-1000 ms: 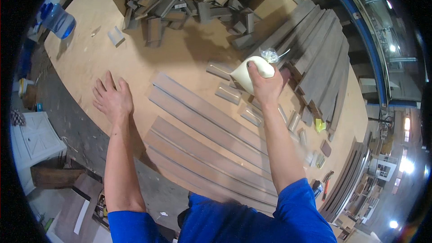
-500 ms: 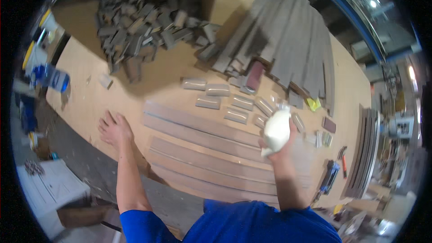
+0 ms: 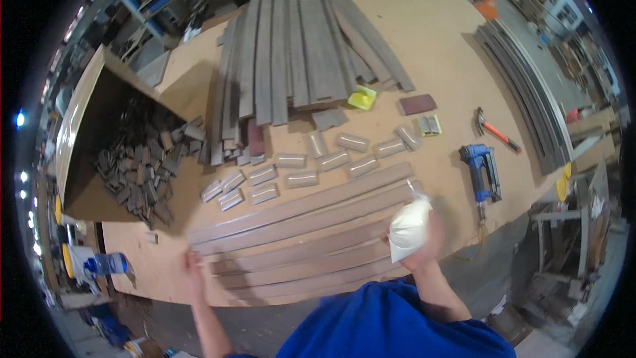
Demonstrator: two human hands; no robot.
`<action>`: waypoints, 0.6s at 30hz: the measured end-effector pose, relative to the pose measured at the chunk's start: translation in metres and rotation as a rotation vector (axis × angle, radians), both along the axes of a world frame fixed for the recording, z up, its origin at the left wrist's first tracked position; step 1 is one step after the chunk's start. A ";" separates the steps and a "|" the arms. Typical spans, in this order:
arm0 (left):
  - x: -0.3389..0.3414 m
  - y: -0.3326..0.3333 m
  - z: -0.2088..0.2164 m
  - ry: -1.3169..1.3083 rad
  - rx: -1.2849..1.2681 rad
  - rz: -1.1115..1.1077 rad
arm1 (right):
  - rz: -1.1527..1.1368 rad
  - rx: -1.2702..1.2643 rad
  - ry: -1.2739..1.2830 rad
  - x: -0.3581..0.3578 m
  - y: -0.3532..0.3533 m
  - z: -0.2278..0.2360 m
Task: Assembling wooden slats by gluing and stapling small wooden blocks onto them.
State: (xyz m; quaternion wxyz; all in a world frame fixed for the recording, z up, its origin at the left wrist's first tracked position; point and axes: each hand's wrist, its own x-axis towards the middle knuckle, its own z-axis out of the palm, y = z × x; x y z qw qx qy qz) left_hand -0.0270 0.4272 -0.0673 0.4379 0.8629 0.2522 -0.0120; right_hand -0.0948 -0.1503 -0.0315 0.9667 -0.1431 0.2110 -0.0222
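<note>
My right hand (image 3: 427,255) is wrapped round a clear plastic bag of thick white paste (image 3: 409,225), its twisted top upward. The bag is over the right ends of several long brown wooden strips (image 3: 298,245), which lie side by side on the table. Smeared by motion, my left hand (image 3: 193,264) is at the left ends of these strips; its fingers cannot be made out. Beyond the strips, small curved wood pieces (image 3: 302,179) lie in loose rows, each with a shiny line along its top.
A tipped carton (image 3: 83,152) spills wood offcuts (image 3: 142,172) at the left. Long grey boards (image 3: 291,46) are piled at the back. To the right lie a blue nail gun (image 3: 481,172), a hammer (image 3: 498,132) and stacked dark strips (image 3: 523,93). A blue bottle (image 3: 109,264) is at the left edge.
The view has swung to the right, so the nail gun and hammer show more fully. My left hand, spread on the table before, is now blurred by the strips' left ends. My right hand keeps the bag.
</note>
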 end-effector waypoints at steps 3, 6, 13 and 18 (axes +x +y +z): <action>-0.015 -0.168 -0.004 -0.025 -0.890 -0.208 | -0.044 0.008 0.012 0.006 0.001 0.007; -0.014 -0.352 0.077 0.255 -0.410 -0.939 | -0.091 0.071 0.034 0.016 0.001 0.000; 0.020 -0.460 0.064 -0.001 -0.549 -0.890 | 0.029 -0.406 0.074 0.048 -0.025 -0.006; 0.096 -0.469 0.062 -0.025 -0.415 -0.951 | 0.475 -0.988 0.073 0.108 -0.092 0.029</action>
